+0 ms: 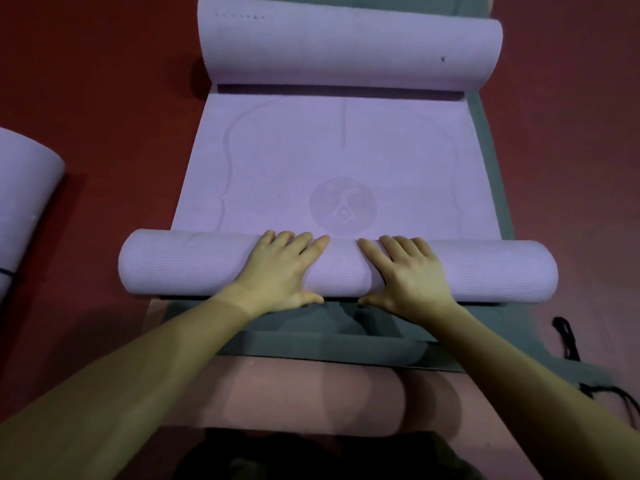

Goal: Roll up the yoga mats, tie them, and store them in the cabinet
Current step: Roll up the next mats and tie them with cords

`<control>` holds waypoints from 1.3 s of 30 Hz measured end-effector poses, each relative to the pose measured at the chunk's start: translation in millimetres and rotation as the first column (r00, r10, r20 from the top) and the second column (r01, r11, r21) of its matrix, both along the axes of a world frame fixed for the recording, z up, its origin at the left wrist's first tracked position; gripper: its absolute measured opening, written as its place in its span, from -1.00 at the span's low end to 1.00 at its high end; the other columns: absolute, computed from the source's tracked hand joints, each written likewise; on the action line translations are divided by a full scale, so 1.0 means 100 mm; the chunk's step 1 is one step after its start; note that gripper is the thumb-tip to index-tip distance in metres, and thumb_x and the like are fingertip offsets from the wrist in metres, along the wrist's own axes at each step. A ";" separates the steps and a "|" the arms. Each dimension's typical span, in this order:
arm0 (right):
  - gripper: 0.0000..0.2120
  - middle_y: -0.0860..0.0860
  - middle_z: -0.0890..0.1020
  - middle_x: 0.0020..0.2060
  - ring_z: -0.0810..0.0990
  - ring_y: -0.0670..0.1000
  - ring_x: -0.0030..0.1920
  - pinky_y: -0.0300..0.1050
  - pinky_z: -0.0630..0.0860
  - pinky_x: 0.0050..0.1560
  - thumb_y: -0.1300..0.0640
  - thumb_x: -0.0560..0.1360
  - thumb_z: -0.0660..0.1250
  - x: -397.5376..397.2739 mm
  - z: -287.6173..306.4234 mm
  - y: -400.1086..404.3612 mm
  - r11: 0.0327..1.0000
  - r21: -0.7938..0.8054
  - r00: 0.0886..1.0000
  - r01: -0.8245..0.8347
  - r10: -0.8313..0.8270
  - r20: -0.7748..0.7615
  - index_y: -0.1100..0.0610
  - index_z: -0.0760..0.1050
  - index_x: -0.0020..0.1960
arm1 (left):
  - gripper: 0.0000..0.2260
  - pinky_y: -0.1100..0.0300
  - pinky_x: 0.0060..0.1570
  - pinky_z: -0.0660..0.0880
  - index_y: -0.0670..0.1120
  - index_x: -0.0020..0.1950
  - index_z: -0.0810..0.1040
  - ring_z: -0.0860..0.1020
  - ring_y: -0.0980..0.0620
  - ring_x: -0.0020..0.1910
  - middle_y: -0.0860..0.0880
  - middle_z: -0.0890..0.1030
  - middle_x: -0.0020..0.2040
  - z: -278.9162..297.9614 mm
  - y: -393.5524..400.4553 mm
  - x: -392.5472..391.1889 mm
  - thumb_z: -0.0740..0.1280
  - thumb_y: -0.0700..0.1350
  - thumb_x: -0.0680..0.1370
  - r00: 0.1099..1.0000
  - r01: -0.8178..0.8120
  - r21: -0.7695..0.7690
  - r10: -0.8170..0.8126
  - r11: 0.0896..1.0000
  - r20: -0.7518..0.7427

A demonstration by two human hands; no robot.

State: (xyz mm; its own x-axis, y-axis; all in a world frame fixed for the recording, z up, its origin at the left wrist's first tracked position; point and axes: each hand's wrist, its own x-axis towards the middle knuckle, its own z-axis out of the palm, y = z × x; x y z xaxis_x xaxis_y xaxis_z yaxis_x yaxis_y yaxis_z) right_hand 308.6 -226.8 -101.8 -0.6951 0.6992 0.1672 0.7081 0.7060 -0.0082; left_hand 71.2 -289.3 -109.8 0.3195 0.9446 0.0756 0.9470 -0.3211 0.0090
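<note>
Hands: left hand (280,268) and right hand (410,271) flat on lavender mat's roll (173,263) | mats: three

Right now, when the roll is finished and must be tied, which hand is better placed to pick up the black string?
The right hand. The black string lies on the floor on its side, near the roll's right end. The left hand would have to cross over. Both hands press flat on the roll.

A dark red floor (104,98) fills the frame; directly on it lie a grey flat mat (491,161) at centre, a rolled lilac mat (24,188) at left edge, and a black cord (568,341) at lower right.
</note>
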 end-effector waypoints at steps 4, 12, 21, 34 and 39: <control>-0.06 0.20 0.58 0.07 0.57 0.25 0.04 0.14 0.44 0.08 -0.30 0.06 0.55 0.00 -0.04 0.03 0.999 -0.036 1.000 0.017 -0.018 -0.020 0.13 0.47 0.33 | -0.13 -0.04 -0.03 0.51 -0.13 0.39 0.41 0.58 -0.19 -0.01 -0.15 0.58 0.18 0.04 0.08 -0.05 0.15 0.43 0.26 1.000 0.015 -0.063 -0.014 0.998 0.013; -0.39 0.23 0.44 0.35 0.38 0.27 0.36 0.27 0.15 0.39 -0.24 0.54 0.12 -0.10 -0.14 -0.07 0.987 0.050 0.984 0.151 -0.146 -0.102 0.07 0.33 0.47 | -0.04 0.04 0.29 0.29 -0.05 0.57 0.00 0.34 -0.09 0.38 -0.08 0.28 0.49 0.29 0.52 -0.21 0.09 0.51 0.35 0.996 0.018 -0.334 -0.045 0.942 -0.073; -0.43 0.20 0.56 0.22 0.54 0.23 0.20 0.27 0.28 0.31 -0.24 0.57 0.01 -0.30 -0.08 0.54 0.985 0.029 0.985 0.172 -0.171 -0.009 0.10 0.47 0.35 | -0.46 -0.16 0.34 0.22 -0.11 0.43 0.39 0.41 -0.26 0.32 -0.19 0.44 0.38 0.05 0.21 0.01 0.07 0.14 0.55 0.970 -0.244 0.051 0.244 0.969 0.006; -0.42 0.14 0.46 0.37 0.41 0.18 0.37 0.16 0.20 0.39 -0.17 0.55 0.05 -0.47 -0.05 0.75 0.977 -0.034 0.968 0.210 -0.213 -0.135 0.17 0.40 0.41 | -0.47 -0.19 0.26 0.34 -0.16 0.38 0.44 0.47 -0.23 0.28 -0.19 0.48 0.33 0.08 0.74 -0.11 0.05 0.11 0.55 0.963 -0.265 0.069 0.267 0.962 -0.025; -0.31 0.15 0.36 0.44 0.28 0.19 0.45 0.19 0.00 0.44 -0.27 0.53 -0.01 -0.52 -0.04 0.88 0.974 -0.102 0.971 0.204 -0.214 -0.103 0.16 0.29 0.47 | -0.37 -0.22 0.30 0.27 -0.14 0.47 0.32 0.40 -0.27 0.33 -0.18 0.40 0.41 0.04 0.86 -0.21 0.03 0.21 0.53 0.967 -0.216 0.071 0.223 0.974 -0.120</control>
State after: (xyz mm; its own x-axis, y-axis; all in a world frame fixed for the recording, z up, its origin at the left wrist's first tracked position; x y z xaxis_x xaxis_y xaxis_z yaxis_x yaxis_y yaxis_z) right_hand 256.2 -138.6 -106.1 -0.5123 0.8426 0.1661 0.8306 0.5353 -0.1533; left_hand 50.1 -203.6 -105.7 0.1155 0.9879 0.1038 0.9865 -0.1019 -0.1279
